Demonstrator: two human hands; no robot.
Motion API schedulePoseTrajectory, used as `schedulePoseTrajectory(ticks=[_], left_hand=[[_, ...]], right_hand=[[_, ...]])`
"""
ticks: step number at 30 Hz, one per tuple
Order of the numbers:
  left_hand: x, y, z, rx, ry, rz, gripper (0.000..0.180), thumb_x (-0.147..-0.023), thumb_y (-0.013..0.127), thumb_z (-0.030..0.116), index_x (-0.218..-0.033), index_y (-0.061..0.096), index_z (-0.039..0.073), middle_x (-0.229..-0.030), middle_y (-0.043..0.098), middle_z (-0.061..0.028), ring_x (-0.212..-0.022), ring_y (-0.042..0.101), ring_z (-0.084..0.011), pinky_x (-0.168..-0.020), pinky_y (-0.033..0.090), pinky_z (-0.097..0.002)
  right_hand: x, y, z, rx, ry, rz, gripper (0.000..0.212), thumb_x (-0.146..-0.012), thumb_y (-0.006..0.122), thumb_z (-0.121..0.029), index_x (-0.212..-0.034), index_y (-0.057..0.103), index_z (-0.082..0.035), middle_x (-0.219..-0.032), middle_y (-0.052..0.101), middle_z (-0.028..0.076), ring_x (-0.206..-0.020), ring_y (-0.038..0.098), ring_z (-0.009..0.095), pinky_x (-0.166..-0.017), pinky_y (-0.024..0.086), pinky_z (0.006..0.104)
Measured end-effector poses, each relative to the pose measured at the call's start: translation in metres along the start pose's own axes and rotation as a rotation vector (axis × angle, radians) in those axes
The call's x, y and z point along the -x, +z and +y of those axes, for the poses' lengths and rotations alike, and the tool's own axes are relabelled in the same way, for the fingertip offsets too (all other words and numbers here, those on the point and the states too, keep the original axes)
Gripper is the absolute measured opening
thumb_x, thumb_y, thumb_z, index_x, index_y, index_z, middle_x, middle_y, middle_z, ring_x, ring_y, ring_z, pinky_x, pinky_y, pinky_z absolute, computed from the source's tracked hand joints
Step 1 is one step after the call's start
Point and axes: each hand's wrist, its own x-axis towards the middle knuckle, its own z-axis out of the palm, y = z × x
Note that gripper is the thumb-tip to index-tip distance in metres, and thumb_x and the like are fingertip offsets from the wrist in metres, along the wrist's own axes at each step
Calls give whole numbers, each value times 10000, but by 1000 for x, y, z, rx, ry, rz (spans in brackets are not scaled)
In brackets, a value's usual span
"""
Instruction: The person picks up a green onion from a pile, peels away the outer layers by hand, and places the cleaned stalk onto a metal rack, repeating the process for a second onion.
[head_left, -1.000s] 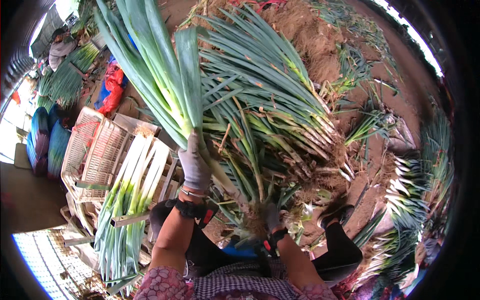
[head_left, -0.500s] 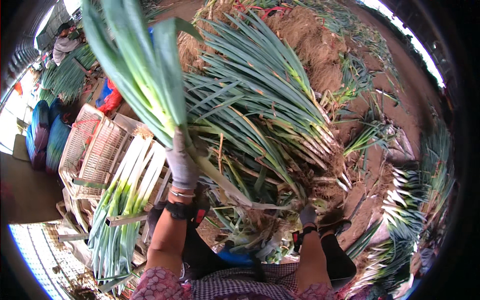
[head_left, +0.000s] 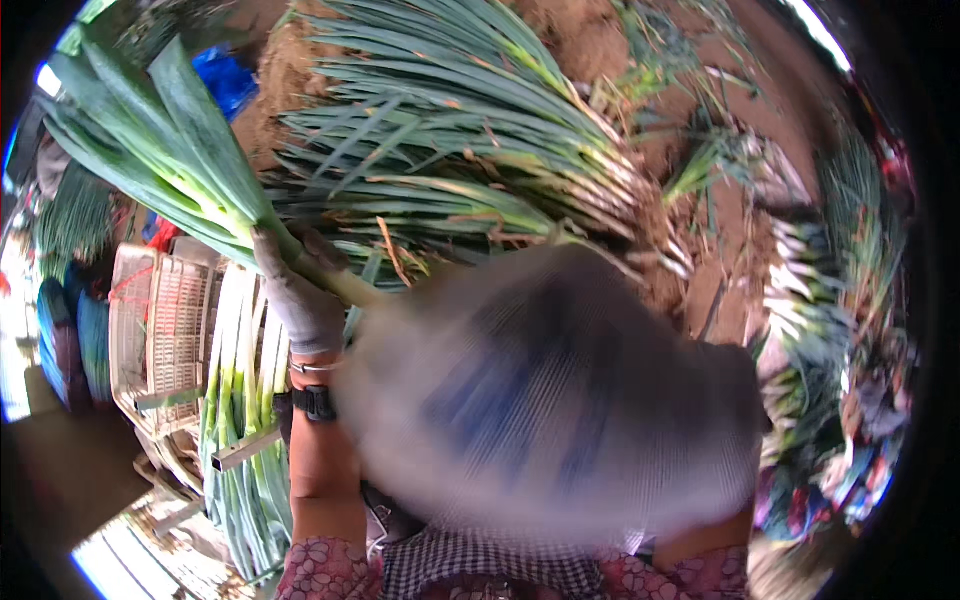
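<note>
My left hand (head_left: 303, 300), in a grey work glove, is closed round the stalk of a large green onion (head_left: 185, 175). Its broad leaves fan out to the upper left, and the pale lower stalk runs right until it disappears behind my other hand. My right hand (head_left: 560, 390), gloved in grey with blue patches, is raised very close to the camera and smeared by motion. It covers the middle of the view, so its fingers and anything in them cannot be made out. Beyond both hands lies a heap of untrimmed green onions (head_left: 470, 130), roots toward the right.
Cleaned green onions (head_left: 240, 400) lie on a metal rack (head_left: 245, 448) beside my left forearm. A cream plastic basket (head_left: 178, 320) stands left of them. More bundled onions (head_left: 795, 290) line the right side, on brown soil (head_left: 715, 290). A blue bag (head_left: 224, 78) lies at the far left.
My left hand has moved left and tilted the green onion further left. My right hand has risen from low near the stalk's root end to just before the camera. The view has shifted.
</note>
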Motion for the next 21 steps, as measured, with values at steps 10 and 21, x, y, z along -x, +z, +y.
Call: schedulePoseTrajectory(ticks=[10, 21], left_hand=[[18, 18, -3, 107, -29, -79, 415, -930, 482, 503, -873, 508, 93, -666, 439, -6, -567, 406, -137, -543, 371, -277], [14, 5, -3, 185, -66, -112, 424, -909, 504, 534, -873, 508, 111, -675, 446, -3, -568, 423, -142, -549, 384, -294]], right_hand=[[4, 47, -49, 53, 200, 108, 114, -683, 608, -174, -738, 593, -76, -750, 559, 96, -614, 583, 214, -534, 507, 329], [-39, 76, -76, 82, 144, 181, 134, -678, 617, -157, -761, 581, -58, -783, 566, 110, -638, 591, 217, -540, 503, 336]])
